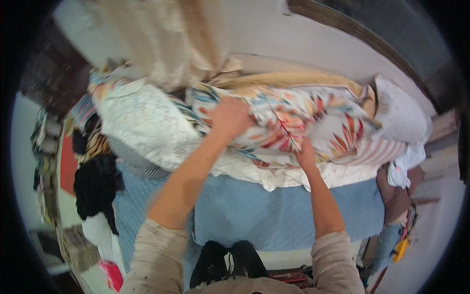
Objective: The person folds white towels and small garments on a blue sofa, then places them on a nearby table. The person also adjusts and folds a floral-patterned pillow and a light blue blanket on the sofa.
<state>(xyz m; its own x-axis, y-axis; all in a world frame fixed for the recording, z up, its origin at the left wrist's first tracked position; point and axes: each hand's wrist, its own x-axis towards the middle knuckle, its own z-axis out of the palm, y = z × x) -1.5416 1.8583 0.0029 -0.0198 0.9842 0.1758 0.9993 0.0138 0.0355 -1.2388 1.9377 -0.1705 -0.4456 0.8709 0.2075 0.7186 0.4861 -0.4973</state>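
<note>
A crumpled white cloth (326, 128) with large red, orange and blue leaf prints lies across the far half of the bed. My left hand (233, 115) grips a fold of it on the left, fingers curled and slightly blurred. Closer to me, my right hand (305, 150) pinches another gathered part near the cloth's middle. A white quilted cover (147, 117) spreads to the left, and its wavy edge shows beneath the printed cloth. Pale blue quilted bedding (279, 213) covers the near side of the bed.
A yellow blanket (293, 78) runs along the wall. Beige curtains (158, 40) hang at the back left. At the right end are a white pillow (400, 106) and a striped pink-and-white cloth (380, 151). Black clothing (96, 187) is heaped at the left edge.
</note>
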